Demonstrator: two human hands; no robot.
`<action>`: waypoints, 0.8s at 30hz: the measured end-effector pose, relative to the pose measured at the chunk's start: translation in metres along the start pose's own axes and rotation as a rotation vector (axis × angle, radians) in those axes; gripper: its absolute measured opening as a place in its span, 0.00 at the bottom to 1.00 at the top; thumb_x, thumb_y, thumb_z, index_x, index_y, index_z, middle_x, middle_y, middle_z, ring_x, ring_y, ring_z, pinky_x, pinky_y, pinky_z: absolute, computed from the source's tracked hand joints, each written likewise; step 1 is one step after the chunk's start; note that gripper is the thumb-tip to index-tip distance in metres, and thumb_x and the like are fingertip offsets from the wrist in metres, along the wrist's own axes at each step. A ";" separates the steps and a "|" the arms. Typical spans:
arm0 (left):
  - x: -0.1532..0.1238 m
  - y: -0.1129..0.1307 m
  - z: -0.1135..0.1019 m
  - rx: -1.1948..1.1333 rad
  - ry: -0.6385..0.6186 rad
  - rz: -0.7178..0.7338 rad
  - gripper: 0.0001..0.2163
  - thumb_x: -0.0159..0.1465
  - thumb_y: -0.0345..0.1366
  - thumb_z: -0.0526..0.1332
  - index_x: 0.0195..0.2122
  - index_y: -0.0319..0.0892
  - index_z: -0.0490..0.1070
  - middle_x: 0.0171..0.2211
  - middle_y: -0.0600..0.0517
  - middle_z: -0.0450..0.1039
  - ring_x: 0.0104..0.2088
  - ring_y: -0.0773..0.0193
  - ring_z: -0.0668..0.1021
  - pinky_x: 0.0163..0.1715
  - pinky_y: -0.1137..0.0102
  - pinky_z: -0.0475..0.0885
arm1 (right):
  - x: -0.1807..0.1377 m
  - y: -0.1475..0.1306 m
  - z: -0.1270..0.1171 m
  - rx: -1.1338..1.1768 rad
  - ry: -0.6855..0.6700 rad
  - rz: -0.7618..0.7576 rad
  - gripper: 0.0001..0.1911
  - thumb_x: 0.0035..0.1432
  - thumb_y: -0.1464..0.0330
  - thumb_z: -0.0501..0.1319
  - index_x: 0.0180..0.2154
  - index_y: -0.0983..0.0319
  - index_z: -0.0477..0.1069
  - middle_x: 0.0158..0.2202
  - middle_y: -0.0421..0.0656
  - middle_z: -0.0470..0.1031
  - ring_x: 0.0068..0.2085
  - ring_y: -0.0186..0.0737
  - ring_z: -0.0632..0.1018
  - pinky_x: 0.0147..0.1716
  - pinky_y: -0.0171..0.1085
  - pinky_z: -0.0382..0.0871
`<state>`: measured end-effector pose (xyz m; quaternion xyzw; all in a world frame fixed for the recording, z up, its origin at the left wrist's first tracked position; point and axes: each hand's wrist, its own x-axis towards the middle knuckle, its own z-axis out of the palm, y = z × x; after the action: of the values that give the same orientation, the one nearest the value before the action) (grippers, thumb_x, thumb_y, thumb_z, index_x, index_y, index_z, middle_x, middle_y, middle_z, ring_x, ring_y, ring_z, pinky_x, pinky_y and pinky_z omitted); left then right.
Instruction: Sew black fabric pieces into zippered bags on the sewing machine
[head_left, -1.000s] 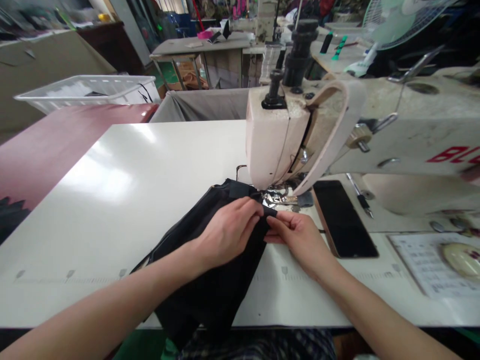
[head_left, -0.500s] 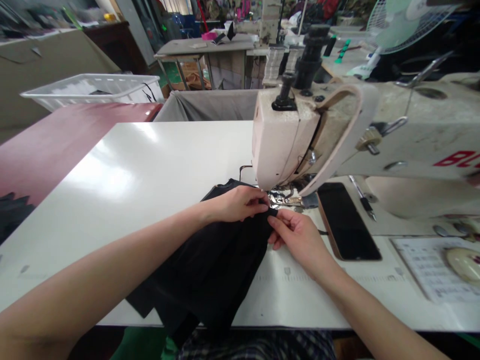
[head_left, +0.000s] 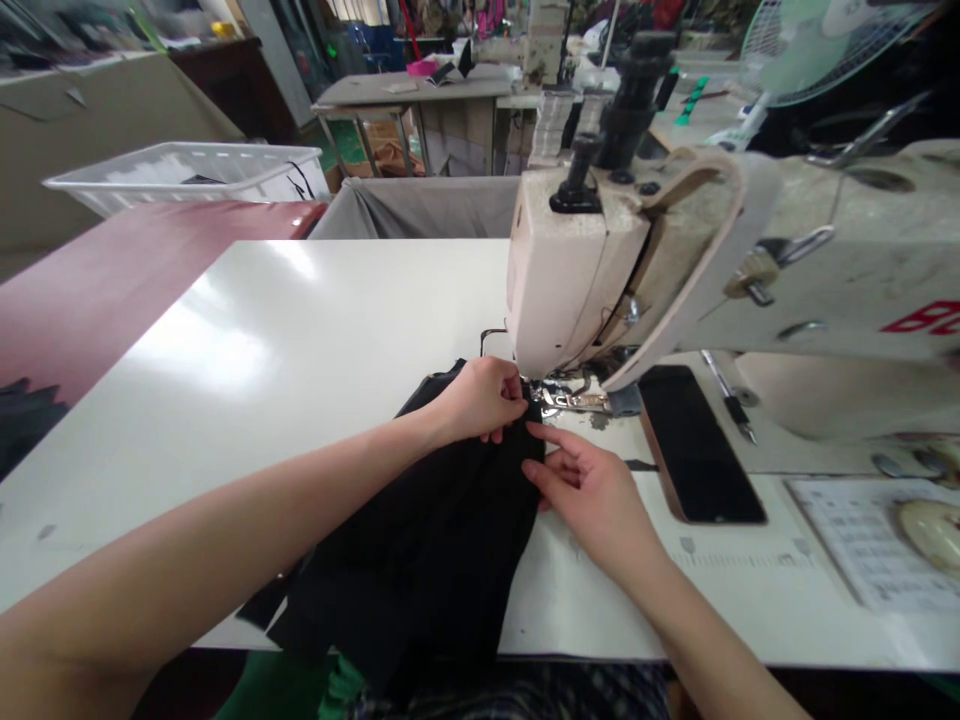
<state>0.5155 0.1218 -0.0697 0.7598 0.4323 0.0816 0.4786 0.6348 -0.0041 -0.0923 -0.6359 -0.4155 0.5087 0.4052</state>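
A piece of black fabric (head_left: 420,540) lies on the white tabletop and hangs over its front edge. My left hand (head_left: 487,400) is closed in a pinch on the fabric's upper part, just left of the presser foot (head_left: 559,398). Against the cloth's right edge rests my right hand (head_left: 577,480), with thumb and forefinger apart and the other fingers curled loosely. The sewing machine's head (head_left: 559,280) stands over the fabric's top end. How the cloth meets the needle is hidden behind my left fingers.
Right of my hands lie a phone (head_left: 701,445), a pen (head_left: 731,395) and a printed sheet (head_left: 862,540) under a round dish (head_left: 934,530). A white basket (head_left: 195,165) stands at the far left, on a red surface (head_left: 150,270). A fan (head_left: 817,50) is behind the machine.
My right finger and thumb have parted from their pinch at the fabric's edge, and the hand sits slightly lower. My left hand has shifted a little up and left. The cloth's right edge hangs straighter.
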 end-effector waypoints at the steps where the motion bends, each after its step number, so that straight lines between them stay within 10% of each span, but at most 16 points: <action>1: 0.002 0.001 0.000 -0.008 -0.003 -0.012 0.05 0.55 0.25 0.57 0.23 0.38 0.65 0.13 0.59 0.66 0.10 0.73 0.68 0.09 0.81 0.61 | 0.003 -0.001 -0.003 0.006 -0.021 0.017 0.24 0.51 0.63 0.63 0.51 0.61 0.70 0.20 0.34 0.64 0.23 0.37 0.72 0.25 0.37 0.74; 24: 0.008 0.001 0.007 -0.081 0.104 -0.009 0.06 0.52 0.23 0.56 0.21 0.38 0.62 0.13 0.58 0.63 0.10 0.71 0.69 0.06 0.81 0.60 | 0.018 0.007 -0.009 0.117 -0.025 -0.004 0.30 0.48 0.63 0.64 0.54 0.65 0.68 0.19 0.32 0.62 0.19 0.36 0.71 0.19 0.36 0.71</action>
<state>0.5250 0.1227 -0.0748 0.7327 0.4564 0.1361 0.4862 0.6474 0.0095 -0.1030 -0.6042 -0.3913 0.5392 0.4373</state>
